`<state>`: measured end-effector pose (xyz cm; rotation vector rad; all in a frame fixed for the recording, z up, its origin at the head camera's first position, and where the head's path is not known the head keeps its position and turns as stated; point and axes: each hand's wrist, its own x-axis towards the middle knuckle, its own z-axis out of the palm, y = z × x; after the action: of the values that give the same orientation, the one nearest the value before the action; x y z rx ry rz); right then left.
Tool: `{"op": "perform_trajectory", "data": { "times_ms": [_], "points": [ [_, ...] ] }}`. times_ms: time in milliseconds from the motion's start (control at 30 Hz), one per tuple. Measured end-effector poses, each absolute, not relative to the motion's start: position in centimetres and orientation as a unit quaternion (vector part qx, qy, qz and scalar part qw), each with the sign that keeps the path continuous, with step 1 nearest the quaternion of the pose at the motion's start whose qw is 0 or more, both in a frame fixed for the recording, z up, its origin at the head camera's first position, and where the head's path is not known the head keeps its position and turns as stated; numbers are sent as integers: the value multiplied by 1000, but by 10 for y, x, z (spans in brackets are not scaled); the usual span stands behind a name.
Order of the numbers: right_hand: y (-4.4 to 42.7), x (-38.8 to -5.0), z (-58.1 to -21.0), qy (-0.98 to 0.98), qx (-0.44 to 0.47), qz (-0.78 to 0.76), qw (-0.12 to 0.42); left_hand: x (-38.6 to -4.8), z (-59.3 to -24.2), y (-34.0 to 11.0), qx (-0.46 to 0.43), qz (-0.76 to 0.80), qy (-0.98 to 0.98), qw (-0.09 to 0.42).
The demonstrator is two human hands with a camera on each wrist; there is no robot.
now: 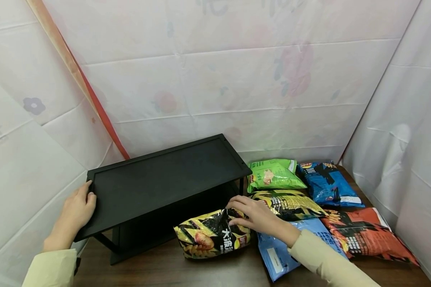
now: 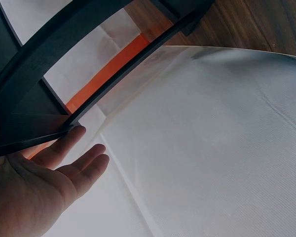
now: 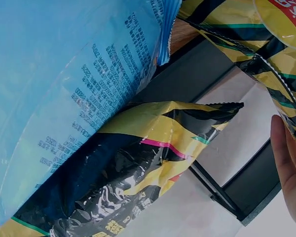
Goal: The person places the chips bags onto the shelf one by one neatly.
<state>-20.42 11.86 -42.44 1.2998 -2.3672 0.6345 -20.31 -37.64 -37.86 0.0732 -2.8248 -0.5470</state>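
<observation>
A black two-level shelf (image 1: 165,183) stands on the table. My left hand (image 1: 77,211) rests on the left end of its upper board. In the left wrist view, fingers of the left hand (image 2: 49,182) extend loosely beside and below the board's edge. My right hand (image 1: 253,215) pinches the upper right end of a yellow-and-black chip bag (image 1: 213,235), at the shelf's front opening. Whether the bag touches the table is unclear. In the right wrist view, fingers (image 3: 286,153) show against the held bag (image 3: 281,69).
Right of the shelf lie a green chip bag (image 1: 273,175), a dark blue one (image 1: 327,183), another yellow-and-black one (image 1: 291,203), a light blue one (image 1: 283,247) and a red one (image 1: 370,235). Pale printed cloth (image 1: 219,87) hangs behind the wooden table (image 1: 143,271).
</observation>
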Motion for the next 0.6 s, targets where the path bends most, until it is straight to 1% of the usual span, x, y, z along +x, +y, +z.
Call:
{"op": "perform_trajectory", "data": {
  "times_ms": [67, 133, 400, 600],
  "points": [
    [119, -205, -426, -835, 466, 218, 195, -202, -380, -377, 25, -189, -973, 133],
    [119, -206, -425, -836, 468, 208, 196, -202, -381, -377, 26, -188, -973, 134],
    [125, -207, -418, -861, 470, 127, 148, -202, -382, -377, 24, -187, -972, 140],
    [128, -210, -417, -870, 467, 81, 134, -202, -381, -376, 23, -189, -971, 143]
  ]
}}
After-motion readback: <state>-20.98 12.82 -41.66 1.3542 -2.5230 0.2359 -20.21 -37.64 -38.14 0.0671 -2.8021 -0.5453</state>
